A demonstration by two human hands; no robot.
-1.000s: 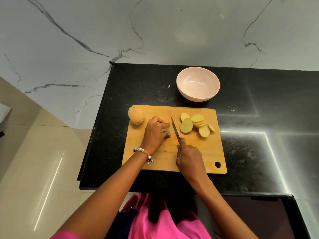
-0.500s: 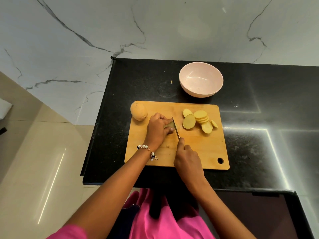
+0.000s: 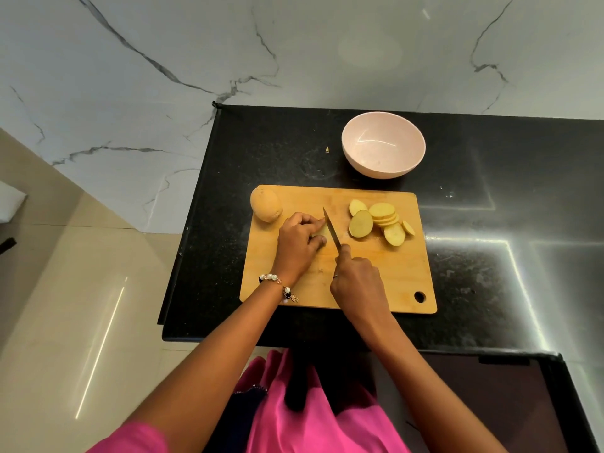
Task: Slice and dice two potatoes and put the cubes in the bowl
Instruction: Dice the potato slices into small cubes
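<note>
On the wooden cutting board [image 3: 385,276], my left hand [image 3: 299,243] grips the remaining piece of a potato [image 3: 318,233], mostly hidden under my curled fingers. My right hand [image 3: 358,282] grips the handle of a knife [image 3: 331,228], with the forefinger along its spine; the blade stands just right of my left fingertips against the potato piece. A pile of round potato slices [image 3: 380,222] lies on the board's right side. A whole unpeeled potato [image 3: 265,205] sits at the board's far left corner. The pale pink bowl [image 3: 383,148] stands behind the board with nothing in it.
The board lies on a black stone counter [image 3: 490,256] whose left edge drops to a beige floor. A marble wall rises behind. A small yellow scrap [image 3: 327,149] lies left of the bowl. Pink clothing shows at the bottom.
The blade has come in against the potato piece at my left fingertips. Both hands stayed at the same place on the board. The camera view shifted slightly.
</note>
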